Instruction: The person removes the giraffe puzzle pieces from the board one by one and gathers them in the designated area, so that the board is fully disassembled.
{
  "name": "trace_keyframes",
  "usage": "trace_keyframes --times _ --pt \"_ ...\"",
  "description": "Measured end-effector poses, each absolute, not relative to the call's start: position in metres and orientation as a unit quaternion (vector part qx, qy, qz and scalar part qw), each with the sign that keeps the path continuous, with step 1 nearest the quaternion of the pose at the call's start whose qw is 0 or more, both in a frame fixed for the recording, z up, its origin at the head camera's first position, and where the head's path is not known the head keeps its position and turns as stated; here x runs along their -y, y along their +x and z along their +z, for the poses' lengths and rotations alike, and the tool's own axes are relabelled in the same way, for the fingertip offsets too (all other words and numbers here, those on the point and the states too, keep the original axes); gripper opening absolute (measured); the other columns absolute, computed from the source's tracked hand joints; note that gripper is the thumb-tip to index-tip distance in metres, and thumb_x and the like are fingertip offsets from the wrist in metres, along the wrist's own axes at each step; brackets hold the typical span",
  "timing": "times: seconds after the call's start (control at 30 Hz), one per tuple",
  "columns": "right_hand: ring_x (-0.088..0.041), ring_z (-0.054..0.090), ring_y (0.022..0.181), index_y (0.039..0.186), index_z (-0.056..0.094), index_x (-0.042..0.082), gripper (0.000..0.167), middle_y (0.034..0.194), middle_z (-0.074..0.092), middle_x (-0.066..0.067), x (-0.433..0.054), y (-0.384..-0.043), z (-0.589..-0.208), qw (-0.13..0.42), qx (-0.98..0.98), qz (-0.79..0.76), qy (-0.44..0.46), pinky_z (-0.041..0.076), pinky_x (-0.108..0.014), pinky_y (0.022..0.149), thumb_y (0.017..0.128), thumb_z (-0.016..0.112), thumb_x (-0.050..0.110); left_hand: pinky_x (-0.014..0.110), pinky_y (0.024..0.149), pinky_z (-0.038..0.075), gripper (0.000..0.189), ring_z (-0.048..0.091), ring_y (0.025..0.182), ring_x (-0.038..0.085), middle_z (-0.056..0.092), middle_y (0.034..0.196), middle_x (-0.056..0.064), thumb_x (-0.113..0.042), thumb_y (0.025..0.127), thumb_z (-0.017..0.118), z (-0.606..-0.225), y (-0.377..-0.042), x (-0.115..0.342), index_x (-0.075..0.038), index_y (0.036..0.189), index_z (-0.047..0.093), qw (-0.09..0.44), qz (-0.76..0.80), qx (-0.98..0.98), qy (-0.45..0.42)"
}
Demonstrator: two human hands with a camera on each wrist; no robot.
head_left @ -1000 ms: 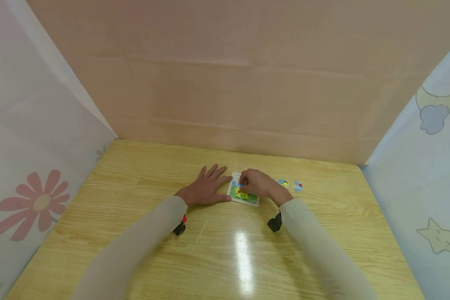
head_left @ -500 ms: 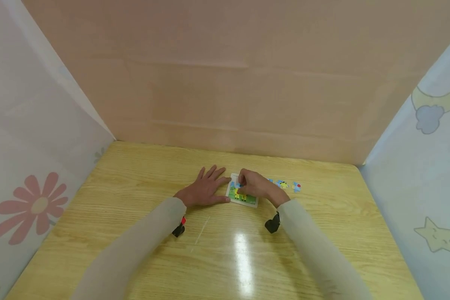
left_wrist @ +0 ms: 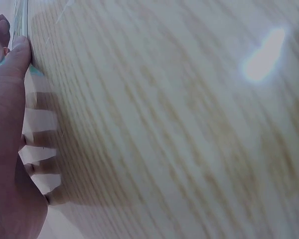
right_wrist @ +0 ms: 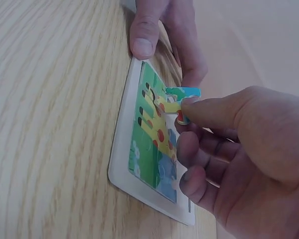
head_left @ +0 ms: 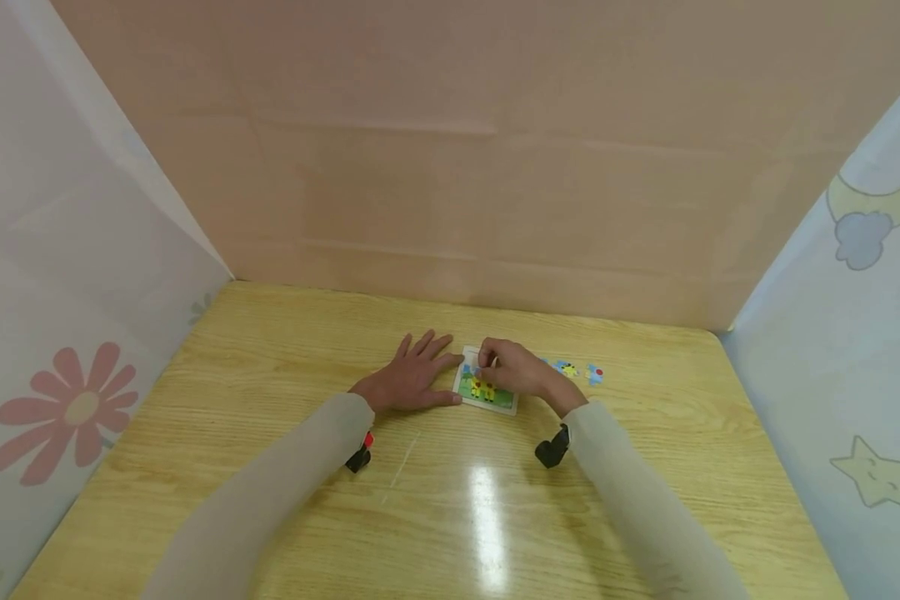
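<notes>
My left hand (head_left: 412, 379) lies with spread fingers on the table, thumb and index finger touching the left edge of a small puzzle board (head_left: 487, 406). The board has a pale border and a picture of a yellow giraffe-like animal with red spots on green. Over it, my right hand (head_left: 521, 369) pinches a puzzle piece (right_wrist: 172, 106) between thumb and fingers. That piece, yellow with a red spot and some blue-green, stands tilted against the picture in the right wrist view. In the left wrist view, the left thumb (left_wrist: 20, 52) rests at the board's edge.
Several loose puzzle pieces (head_left: 567, 368) lie on the wooden table (head_left: 330, 517) right of the board, one with a red dot (head_left: 595, 374). A brown panel (head_left: 450, 167) rises behind the table, with printed white panels at both sides.
My right hand's fingertips have shifted slightly over the board, still pinching the puzzle piece. The left hand keeps its place at the board's edge.
</notes>
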State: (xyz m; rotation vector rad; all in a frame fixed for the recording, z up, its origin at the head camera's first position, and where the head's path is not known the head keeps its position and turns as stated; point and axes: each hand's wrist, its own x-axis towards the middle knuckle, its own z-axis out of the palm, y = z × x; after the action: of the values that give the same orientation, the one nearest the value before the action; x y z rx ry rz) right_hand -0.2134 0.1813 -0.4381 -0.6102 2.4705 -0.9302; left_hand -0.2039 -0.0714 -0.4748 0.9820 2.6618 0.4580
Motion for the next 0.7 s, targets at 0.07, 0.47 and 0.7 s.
trace_keyframes --times 0.07,0.47,0.7 --pt "-0.017 0.058 0.078 0.102 0.059 0.009 0.009 0.101 0.066 -0.01 -0.182 -0.214 -0.439 0.216 -0.889 -0.341 -0.214 0.047 -0.031 0.071 0.106 0.064 0.015 0.073 0.131 0.003 0.077 0.002 0.168 0.045 0.012 0.181 0.012 -0.066 0.105 0.053 -0.477 -0.205 0.072 -0.026 0.168 0.035 0.131 0.154 -0.918 0.34" --pt "-0.019 0.061 0.092 0.115 0.067 0.009 0.013 0.109 0.069 -0.009 -0.18 -0.217 -0.453 0.221 -0.89 -0.329 -0.226 0.052 -0.032 0.08 0.102 0.069 0.01 0.074 0.131 0.003 0.076 0.003 0.168 0.046 0.013 0.181 0.014 -0.064 0.105 0.054 -0.479 -0.205 0.074 -0.024 0.167 0.037 0.123 0.16 -0.917 0.344" --pt "-0.014 0.054 0.076 0.11 0.069 0.009 0.01 0.093 0.068 -0.004 -0.172 -0.215 -0.455 0.219 -0.9 -0.29 -0.241 0.047 -0.029 0.072 0.102 0.064 0.007 0.074 0.13 0.004 0.076 0.002 0.168 0.047 0.013 0.181 0.014 -0.064 0.105 0.055 -0.479 -0.204 0.075 -0.025 0.167 0.036 0.125 0.162 -0.916 0.345"
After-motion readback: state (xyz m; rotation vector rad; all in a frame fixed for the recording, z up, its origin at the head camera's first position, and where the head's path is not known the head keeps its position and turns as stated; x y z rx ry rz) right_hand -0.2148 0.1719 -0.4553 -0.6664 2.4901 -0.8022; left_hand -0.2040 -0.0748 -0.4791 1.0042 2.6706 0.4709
